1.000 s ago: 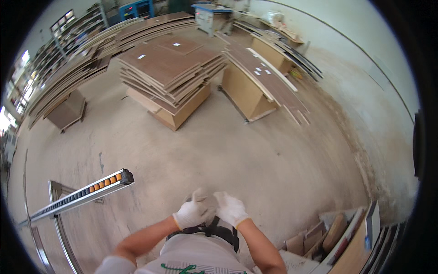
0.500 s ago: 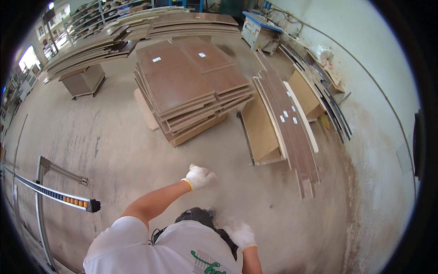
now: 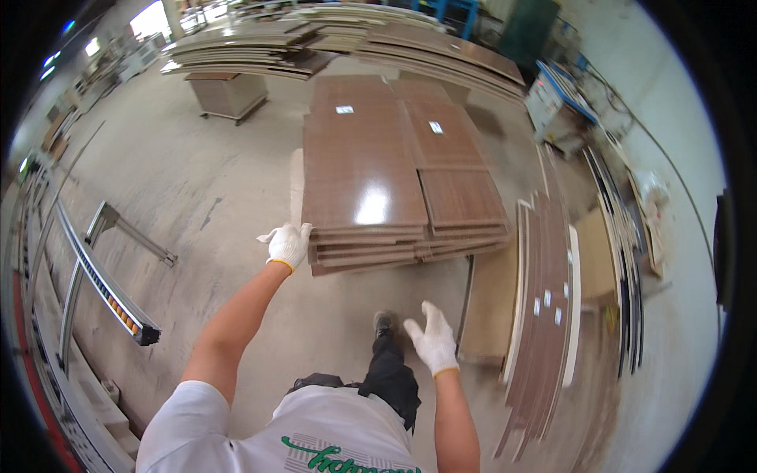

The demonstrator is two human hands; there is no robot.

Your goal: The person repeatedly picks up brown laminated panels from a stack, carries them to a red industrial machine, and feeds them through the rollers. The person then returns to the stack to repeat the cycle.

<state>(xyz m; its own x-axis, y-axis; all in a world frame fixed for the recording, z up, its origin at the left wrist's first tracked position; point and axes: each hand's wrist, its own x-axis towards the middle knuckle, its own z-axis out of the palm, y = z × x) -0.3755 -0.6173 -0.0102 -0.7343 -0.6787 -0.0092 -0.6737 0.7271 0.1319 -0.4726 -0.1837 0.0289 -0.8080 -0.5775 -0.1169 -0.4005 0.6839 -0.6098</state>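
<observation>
Taking the person's body as the clock's centre, the largest thing at close reach is the pile of brown laminated panels [image 3: 359, 169] at 12 o'clock, its layers slightly out of line and two upper sections lying side by side. Behind it, towards 1 o'clock, lies another stack of long boards [image 3: 441, 52]. Narrow brown strips [image 3: 538, 323] lie at 2 o'clock, beside the upright face of a tan box [image 3: 489, 303]. At 10 o'clock, apart from the pile, is a metal rail with orange and black rollers [image 3: 98, 276].

Work at the pile appears barely begun: every panel lies in place, none is raised, and neither hand bears a load. Lifting or shifting anything there would all be left to do.

The gloved left hand [image 3: 287, 246] is at 11 o'clock, at the pile's near left corner; its fingers are partly bent, but I cannot tell whether they grasp the edge or only lie beside it. The gloved right hand [image 3: 434, 339], at 2 o'clock, is in mid-air, fingers spread and released. Smallest are the white labels [image 3: 344, 109] on the top panels.
</observation>
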